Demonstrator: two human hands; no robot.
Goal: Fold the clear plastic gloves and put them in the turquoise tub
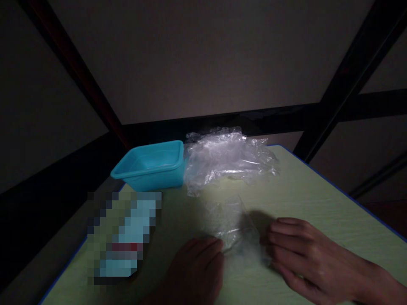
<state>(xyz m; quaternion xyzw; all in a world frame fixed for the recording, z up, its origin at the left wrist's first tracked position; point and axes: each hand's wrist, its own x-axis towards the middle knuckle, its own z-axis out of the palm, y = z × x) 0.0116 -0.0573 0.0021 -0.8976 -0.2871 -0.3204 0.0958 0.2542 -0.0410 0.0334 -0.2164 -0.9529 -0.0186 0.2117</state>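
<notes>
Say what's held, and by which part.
Nearer clear plastic: left hand at its left side, right hand at its right; whether either grips it cannot be told.

The view is dim overall, with the wall (203, 63) and corners sunk into near-black. What light there is falls on the middle and right of the counter (318, 203) — its source is out of frame. White glints streak the heap of clear plastic (225, 156), and a soft shadow lies beside the right hand (305, 254). The left hand (197, 267) is darker, its edges smeared by blur, as is the thin clear bag (237, 228) between them. Coarse square pixelation hides a flat object (130, 237) at left — its details cannot be read.
</notes>
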